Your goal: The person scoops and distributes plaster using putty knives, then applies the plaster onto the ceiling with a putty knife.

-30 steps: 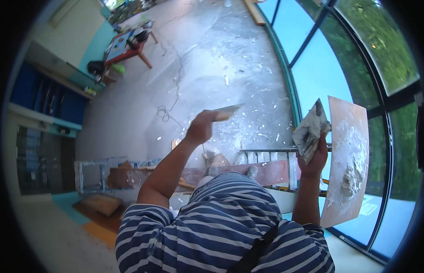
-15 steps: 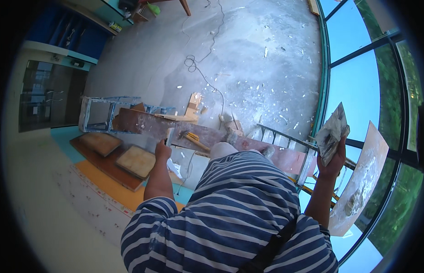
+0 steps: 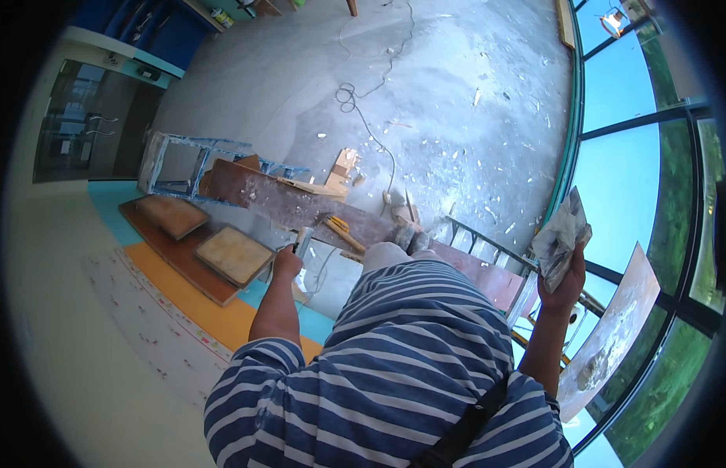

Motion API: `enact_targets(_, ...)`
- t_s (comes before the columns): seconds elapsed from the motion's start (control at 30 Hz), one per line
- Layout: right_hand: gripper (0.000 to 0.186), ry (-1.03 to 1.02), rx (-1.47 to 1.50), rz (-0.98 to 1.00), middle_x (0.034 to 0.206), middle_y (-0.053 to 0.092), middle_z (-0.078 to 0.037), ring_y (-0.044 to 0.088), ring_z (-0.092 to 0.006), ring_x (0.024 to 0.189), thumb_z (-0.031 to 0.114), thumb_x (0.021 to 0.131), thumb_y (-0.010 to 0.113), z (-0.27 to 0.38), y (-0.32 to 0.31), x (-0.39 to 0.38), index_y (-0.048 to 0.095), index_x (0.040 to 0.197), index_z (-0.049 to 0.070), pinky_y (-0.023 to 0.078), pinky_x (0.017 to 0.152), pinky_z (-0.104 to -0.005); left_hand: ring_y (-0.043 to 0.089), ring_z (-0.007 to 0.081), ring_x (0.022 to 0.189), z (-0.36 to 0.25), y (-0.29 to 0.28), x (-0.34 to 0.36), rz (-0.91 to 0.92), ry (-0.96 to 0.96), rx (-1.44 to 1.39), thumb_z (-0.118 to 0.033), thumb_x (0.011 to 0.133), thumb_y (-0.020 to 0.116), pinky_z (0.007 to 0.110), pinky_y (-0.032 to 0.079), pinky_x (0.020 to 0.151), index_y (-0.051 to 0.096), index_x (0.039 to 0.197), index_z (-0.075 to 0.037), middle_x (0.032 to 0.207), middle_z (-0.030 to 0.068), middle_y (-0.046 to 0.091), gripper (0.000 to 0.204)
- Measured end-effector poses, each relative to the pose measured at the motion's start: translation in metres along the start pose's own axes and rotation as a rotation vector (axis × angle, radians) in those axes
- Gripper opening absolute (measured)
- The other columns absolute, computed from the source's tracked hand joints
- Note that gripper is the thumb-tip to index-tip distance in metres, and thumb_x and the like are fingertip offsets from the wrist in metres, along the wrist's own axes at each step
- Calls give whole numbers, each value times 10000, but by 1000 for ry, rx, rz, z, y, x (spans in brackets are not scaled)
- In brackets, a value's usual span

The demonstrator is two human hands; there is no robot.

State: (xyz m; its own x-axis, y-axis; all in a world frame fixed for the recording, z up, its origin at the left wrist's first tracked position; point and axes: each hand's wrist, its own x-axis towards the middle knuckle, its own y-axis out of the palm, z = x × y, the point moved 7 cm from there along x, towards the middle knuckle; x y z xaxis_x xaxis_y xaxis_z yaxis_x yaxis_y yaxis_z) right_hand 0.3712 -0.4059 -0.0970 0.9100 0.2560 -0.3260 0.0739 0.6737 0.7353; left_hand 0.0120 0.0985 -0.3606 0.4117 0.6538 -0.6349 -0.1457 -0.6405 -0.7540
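On the near side of the long reddish plank [image 3: 293, 204], toward its left half, the left hand [image 3: 286, 264] grips a small flat tool [image 3: 304, 239]. Its fingers are wrapped around the dark handle, and the tool's pale end points toward the plank; whether that end touches the wood, I cannot tell. Beyond the plank's right end, the right hand [image 3: 564, 287] holds up a smeared grey plate [image 3: 562, 240], fingers clamped on its lower part, with pale paste over much of its face. Past the same end, just beside the right forearm, a thin board [image 3: 624, 327] carries a lump of pale paste [image 3: 593, 368].

The step in hand seems to be the handling of wet paste — tool on one side, loaded plate on the other, well apart across the plank. Any move from here calls for a steady right wrist, since a tilt could let the paste slide, and for a firm hold on the tool. Footing matters too: the person appears to be standing over the plank's middle, where a yellow-handled tool [image 3: 345, 234] lies close to the legs. At the plank's left end stands a blue-smeared ladder [image 3: 198, 165]; at its right end, a second ladder [image 3: 488, 243] — both narrow neighbours for a careless elbow.
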Motion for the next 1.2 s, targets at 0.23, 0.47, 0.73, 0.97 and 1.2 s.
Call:
enact_targets(0.23, 467, 74, -18, 68, 1389, 501, -157, 535, -301, 1244, 299, 1045, 369, -12, -2, 24, 361, 1437, 46, 448, 1046, -454, 617, 408, 1035, 8, 0, -26, -85, -10, -43, -106, 755, 566, 459, 491, 890, 621, 1155, -37, 1088, 243, 654, 409)
enact_targets(0.47, 463, 136, -31, 49, 1346, 539, -156, 558, -295, 1216, 299, 1038, 394, -25, -7, 36, 385, 1413, 28, 467, 1028, -449, 611, 416, 1031, 14, 0, -43, -98, -37, -34, -118, 763, 551, 466, 483, 894, 610, 1176, -35, 1082, 251, 651, 425)
enact_targets(0.73, 458, 228, -46, 116, 1323, 556, -154, 576, -287, 1192, 300, 1036, 400, -52, 5, 52, 400, 1401, 23, 468, 1027, -444, 600, 423, 1042, 50, 13, -40, -58, -83, -102, -113, 752, 523, 457, 474, 923, 597, 1195, -14, 1095, 261, 642, 460)
enact_targets(0.97, 461, 246, -54, 130, 1326, 554, -154, 574, -284, 1193, 293, 1036, 402, -78, 35, 59, 390, 1408, 19, 457, 1037, -436, 594, 401, 1083, 75, -7, -45, -49, -139, -85, -119, 774, 524, 439, 467, 941, 591, 1228, -32, 1146, 238, 637, 467)
enact_targets(1.2, 449, 283, -57, 166, 1303, 571, -152, 600, -278, 1152, 290, 1036, 405, -85, 29, 72, 409, 1395, 20, 488, 1002, -423, 597, 388, 1088, 74, -21, -59, -67, -199, -74, -124, 777, 537, 435, 467, 942, 596, 1227, -42, 1159, 233, 634, 461)
